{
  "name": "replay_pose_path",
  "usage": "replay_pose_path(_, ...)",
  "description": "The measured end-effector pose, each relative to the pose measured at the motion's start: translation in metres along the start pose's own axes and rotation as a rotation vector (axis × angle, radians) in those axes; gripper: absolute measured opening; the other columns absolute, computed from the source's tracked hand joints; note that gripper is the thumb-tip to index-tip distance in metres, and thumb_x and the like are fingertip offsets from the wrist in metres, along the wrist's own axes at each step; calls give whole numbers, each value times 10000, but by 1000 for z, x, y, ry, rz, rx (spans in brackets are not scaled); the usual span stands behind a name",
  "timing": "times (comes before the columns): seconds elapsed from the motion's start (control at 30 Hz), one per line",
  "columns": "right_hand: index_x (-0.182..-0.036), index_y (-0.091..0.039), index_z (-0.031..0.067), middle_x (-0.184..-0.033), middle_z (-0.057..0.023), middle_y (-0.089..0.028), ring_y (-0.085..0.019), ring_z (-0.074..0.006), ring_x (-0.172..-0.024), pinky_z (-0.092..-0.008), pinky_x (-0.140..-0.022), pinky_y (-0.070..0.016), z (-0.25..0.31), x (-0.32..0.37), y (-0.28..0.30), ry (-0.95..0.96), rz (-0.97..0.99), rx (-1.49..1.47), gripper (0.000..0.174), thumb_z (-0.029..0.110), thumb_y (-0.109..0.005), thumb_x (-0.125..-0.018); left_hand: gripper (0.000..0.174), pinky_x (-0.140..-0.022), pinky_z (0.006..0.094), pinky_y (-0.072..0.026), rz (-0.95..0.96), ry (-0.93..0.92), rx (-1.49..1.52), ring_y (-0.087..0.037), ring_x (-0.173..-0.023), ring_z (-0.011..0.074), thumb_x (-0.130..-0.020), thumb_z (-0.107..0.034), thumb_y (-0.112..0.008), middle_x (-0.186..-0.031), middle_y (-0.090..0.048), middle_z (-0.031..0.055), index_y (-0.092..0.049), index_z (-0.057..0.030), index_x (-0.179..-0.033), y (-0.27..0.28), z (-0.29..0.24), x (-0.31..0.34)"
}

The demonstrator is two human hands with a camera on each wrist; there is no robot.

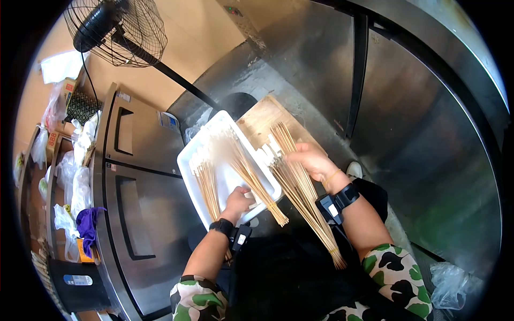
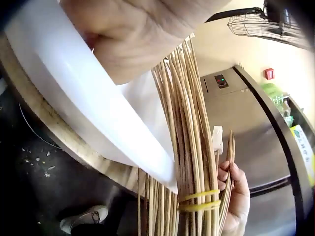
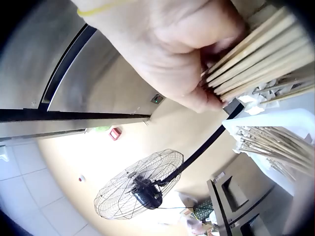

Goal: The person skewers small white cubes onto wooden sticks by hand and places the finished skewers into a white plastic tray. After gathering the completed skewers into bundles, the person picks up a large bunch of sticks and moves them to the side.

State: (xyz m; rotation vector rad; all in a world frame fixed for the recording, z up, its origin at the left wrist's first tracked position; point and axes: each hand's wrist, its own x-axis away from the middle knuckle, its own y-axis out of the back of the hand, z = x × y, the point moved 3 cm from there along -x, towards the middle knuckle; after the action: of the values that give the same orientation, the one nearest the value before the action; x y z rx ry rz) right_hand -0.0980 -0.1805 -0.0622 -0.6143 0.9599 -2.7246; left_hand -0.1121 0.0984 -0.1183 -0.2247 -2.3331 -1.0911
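A white tray [image 1: 184, 170] holds bundles of bamboo skewers [image 1: 247, 174] with pale pieces at their far ends. My left hand [image 1: 239, 203] reaches over the tray's near rim, between two bundles. In the left wrist view that hand [image 2: 133, 37] hangs above the white rim, its fingertips hidden, so I cannot tell what it holds. To the right, my right hand [image 1: 313, 160] grips a bunch of bare skewers [image 1: 284, 138], thumb and fingers round them in the right wrist view. Beneath it, more skewers [image 1: 308, 206] with white pieces lie alongside the tray.
A wooden board [image 1: 262, 120] lies under the tray's right side. Beyond it stands a black floor fan [image 1: 120, 32]. Steel cabinets [image 1: 142, 214] line the left, and large steel doors [image 1: 428, 134] the right. Plastic bags [image 1: 80, 187] fill a shelf at far left.
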Motion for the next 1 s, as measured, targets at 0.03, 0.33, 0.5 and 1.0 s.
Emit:
replay_pose_path(0.03,-894,-582,10,-753,-41,-606,-573,-97,-598,-225,-541,-486,-2,-2,2,-3,-6,26,135,64,-633,-782,412,-567,279,-496,-32,-37,-29,-600,-641,168,-641,-136,-714,-790,-614,115,-523,17,-972,-1,5,-4)
replay_pose_path(0.33,-901,-591,6,-770,-45,-609,-563,-94,-596,-226,-522,-465,0,0,2,18,-10,139,150,71,-649,-780,380,-549,261,-484,166,71,233,-574,-635,139,-658,-148,-765,-777,-594,59,-516,-25,-918,12,-15,20)
replay_pose_path(0.5,-865,-584,19,-741,-33,-594,-540,-83,-578,-223,-501,-440,1,0,4,16,-51,167,115,72,-644,-782,300,-557,236,-493,40,32,362,-581,-682,136,-746,-113,-690,-863,-598,59,-521,-22,-976,44,-38,42)
replay_pose_path(1.0,-789,-574,47,-693,14,-554,-508,-55,-575,-213,-504,-410,4,-1,-4,157,22,185,65,84,-624,-768,204,-856,372,-513,295,-177,1083,-601,-945,283,-892,-57,-491,-1030,-587,169,-491,-13,-1091,50,-168,4)
